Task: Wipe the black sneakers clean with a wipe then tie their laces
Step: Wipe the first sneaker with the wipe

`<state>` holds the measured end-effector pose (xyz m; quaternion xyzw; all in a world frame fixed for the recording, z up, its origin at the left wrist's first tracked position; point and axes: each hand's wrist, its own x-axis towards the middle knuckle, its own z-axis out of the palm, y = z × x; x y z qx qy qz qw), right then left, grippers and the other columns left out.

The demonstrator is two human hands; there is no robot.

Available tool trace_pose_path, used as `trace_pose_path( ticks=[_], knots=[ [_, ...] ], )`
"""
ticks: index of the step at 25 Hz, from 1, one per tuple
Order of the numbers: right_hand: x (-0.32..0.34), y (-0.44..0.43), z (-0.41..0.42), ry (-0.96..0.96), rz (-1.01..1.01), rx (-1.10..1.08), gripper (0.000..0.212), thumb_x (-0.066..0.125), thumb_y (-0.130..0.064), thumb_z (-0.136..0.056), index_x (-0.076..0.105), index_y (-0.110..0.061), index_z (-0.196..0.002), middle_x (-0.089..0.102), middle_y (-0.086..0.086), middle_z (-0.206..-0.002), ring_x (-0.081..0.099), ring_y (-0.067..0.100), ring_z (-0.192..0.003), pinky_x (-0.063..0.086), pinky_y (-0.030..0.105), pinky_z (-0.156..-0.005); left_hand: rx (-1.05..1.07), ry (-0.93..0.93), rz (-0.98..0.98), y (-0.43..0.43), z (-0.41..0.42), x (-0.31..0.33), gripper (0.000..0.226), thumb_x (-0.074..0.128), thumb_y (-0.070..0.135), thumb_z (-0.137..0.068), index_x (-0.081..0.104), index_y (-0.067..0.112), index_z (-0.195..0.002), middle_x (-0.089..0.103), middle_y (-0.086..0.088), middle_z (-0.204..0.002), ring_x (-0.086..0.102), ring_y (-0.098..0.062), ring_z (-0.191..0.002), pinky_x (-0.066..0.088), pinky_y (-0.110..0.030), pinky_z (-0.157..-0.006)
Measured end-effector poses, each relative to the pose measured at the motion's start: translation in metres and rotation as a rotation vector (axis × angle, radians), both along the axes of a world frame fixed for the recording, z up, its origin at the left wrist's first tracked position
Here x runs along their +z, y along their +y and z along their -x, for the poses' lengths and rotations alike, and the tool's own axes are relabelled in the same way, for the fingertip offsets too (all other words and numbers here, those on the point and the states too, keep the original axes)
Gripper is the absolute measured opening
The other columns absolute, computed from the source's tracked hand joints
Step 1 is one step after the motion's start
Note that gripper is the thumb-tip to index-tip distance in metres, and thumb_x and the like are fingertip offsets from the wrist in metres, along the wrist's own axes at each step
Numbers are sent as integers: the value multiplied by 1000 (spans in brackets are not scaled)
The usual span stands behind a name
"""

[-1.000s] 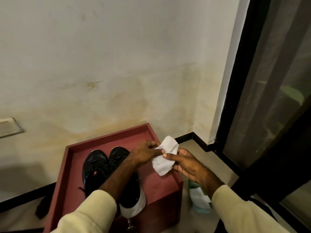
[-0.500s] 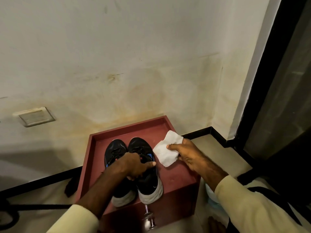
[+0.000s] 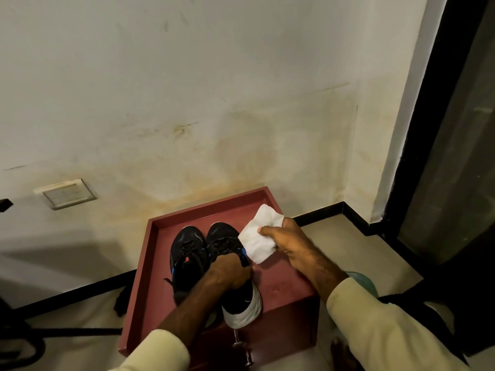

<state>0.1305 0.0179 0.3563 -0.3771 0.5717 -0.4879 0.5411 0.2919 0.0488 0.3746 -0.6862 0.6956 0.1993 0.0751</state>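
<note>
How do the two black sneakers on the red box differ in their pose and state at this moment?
The right sneaker is gripped around its middle by the left hand; the left sneaker is not gripped. The right sneaker's white heel sticks out over the front edge of the red box; the left sneaker's heel is hidden behind the forearm. The wipe, held by the right hand, is beside the right sneaker. Both are black and point toward the wall.

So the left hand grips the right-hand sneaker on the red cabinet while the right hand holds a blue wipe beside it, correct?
Not quite: the wipe is white, not blue, as the head view shows. The rest holds: the left hand grips the right-hand sneaker on the red cabinet, and the right hand holds the wipe beside it.
</note>
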Motion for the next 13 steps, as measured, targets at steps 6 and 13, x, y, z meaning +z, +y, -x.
trace_pose_path(
  ticks=[6, 13],
  knots=[
    [2, 1, -17, 31, 156, -31, 42, 74, -16, -91, 64, -12, -132, 74, 6, -124, 72, 22, -110, 61, 44, -97, 149, 482, 132, -2, -35, 4, 37, 53, 45, -101, 74, 14, -100, 76, -4, -98, 72, -18, -88, 54, -32, -79],
    [22, 26, -46, 239, 487, 51, 30, 65, 1, -94, 75, -24, -107, 76, -13, -108, 72, 6, -106, 56, 24, -87, 214, 1038, 72, -1, -73, 6, 57, 52, 48, -104, 56, 17, -57, 55, -6, -56, 52, -20, -46, 43, -35, -54]
  ],
)
